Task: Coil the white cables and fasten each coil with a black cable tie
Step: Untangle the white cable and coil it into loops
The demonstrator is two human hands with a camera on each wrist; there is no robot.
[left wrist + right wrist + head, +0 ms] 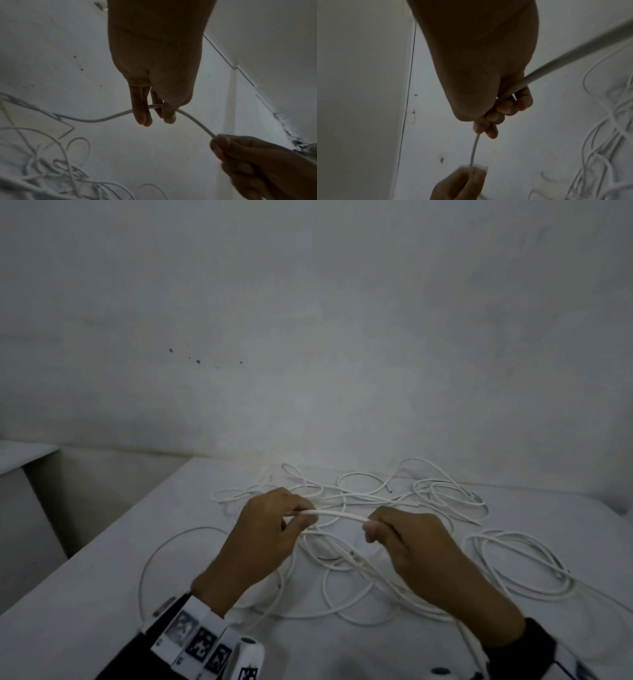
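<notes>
- Above the middle of the white counter (102, 570), I hold one short stretch of white cable (330, 514) between my two hands, raised off the surface.
- My left hand (270, 534) pinches the cable between thumb and fingertips (143, 119); the cable passes behind those fingers and runs on to the left, down toward the tangle.
- My right hand (421, 553) is curled round the same cable, its fingers (508, 108) folded over it; the cable leaves my fist on the far side and trails back past my wrist.
- The span between the two grips bows slightly upward, with my hands near each other but not touching.
- The rest of the loose white cables (394, 563) lie in tangled loops on the counter under and beyond my hands, with a looser bunch of loops (520, 566) off to the right.
- A plain wall (308, 320) rises behind the counter.
</notes>
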